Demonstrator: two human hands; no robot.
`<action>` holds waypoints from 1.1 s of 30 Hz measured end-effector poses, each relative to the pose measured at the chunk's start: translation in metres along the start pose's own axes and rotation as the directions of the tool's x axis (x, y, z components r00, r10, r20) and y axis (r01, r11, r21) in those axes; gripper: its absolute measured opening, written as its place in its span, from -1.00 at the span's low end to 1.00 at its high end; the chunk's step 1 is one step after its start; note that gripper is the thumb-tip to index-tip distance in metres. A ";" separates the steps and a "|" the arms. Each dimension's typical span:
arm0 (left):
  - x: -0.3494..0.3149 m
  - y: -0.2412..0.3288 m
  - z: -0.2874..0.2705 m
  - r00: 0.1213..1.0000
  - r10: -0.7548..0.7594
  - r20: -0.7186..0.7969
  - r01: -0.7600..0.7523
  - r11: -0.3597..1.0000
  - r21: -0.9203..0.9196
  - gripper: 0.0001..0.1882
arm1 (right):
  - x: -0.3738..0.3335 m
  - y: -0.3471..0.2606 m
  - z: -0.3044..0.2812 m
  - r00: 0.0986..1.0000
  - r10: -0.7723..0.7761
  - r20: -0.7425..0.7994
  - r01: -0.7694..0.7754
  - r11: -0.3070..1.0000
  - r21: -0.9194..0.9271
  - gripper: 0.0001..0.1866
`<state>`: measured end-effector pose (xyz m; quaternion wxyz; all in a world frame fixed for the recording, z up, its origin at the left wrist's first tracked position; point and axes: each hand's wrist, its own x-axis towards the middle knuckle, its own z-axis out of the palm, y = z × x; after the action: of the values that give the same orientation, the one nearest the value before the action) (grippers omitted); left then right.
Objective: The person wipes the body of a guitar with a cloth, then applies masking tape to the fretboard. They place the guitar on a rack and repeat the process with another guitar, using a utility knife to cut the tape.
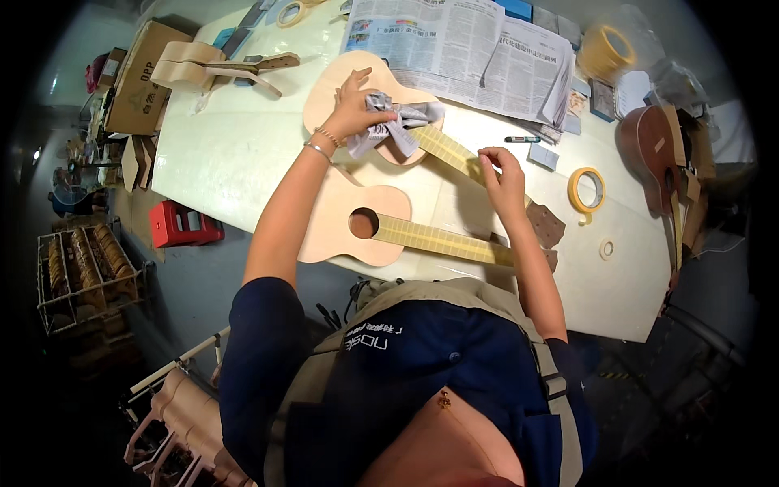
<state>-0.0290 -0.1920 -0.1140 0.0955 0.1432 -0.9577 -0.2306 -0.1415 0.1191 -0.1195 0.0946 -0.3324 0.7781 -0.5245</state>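
Table [604, 276]: bare room lay left; the near ukulele [337, 219] sat at the near edge.
Left hand [355, 107]: arm stretched far, fingers spread open over the far ukulele [324, 91].
Right hand [505, 183]: fingers curled at the taped neck [450, 152]; grip could not be told.
Crumpled newspaper [375, 140]: lay under the left hand's thumb, on the far ukulele.

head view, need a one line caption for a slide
Left hand on crumpled newspaper over an unfinished ukulele, right hand by its yellow-taped fingerboard, a second ukulele lying alongside.
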 end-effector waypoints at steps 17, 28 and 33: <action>0.046 0.006 -0.027 0.884 -0.076 0.460 -0.022 0.979 0.204 0.04 | 0.002 0.015 0.012 0.998 -0.050 0.046 0.063 0.927 -0.369 -0.83; 0.048 0.016 0.022 0.949 -0.066 0.309 -0.055 0.929 0.365 -0.22 | 0.000 0.020 0.014 0.994 -0.100 0.051 0.112 0.904 -0.412 -0.83; 0.056 -0.003 0.010 0.945 -0.083 0.317 -0.032 0.939 0.342 0.00 | 0.000 0.018 0.016 0.993 -0.113 0.041 0.120 0.897 -0.426 -0.83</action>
<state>-0.0839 -0.2082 -0.1180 -0.0939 0.1299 -0.9836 -0.0822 -0.1408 0.1113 -0.1422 -0.0059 -0.3950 0.8520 -0.3435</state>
